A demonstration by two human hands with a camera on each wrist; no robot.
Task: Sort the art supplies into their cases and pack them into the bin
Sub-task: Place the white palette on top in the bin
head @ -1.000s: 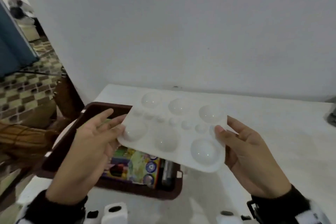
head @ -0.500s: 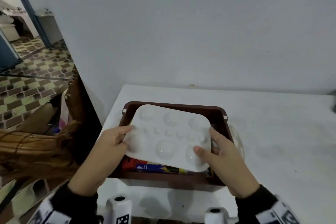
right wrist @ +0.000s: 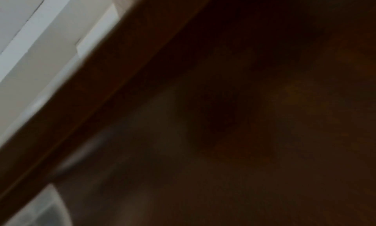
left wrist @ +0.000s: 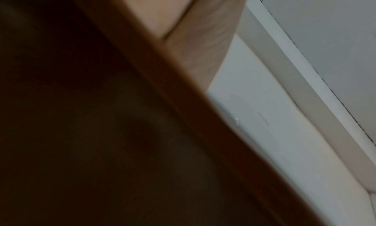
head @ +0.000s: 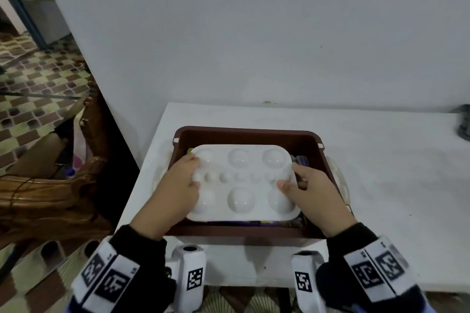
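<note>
White tabletop [head: 381,173] against a plain wall carries the brown bin [head: 254,132]. Half a second ago the palette [head: 244,183] hovered tilted; now it lies level inside, over the packed cases. Left hand [head: 175,190] and right hand [head: 310,190] grip its ends. Wrist views, dark and blurred, probably show only bin wall.

One white paint palette [head: 244,183] with six large wells and a row of small ones, one brown bin [head: 250,134], two hands, one white counter [head: 381,173]
</note>
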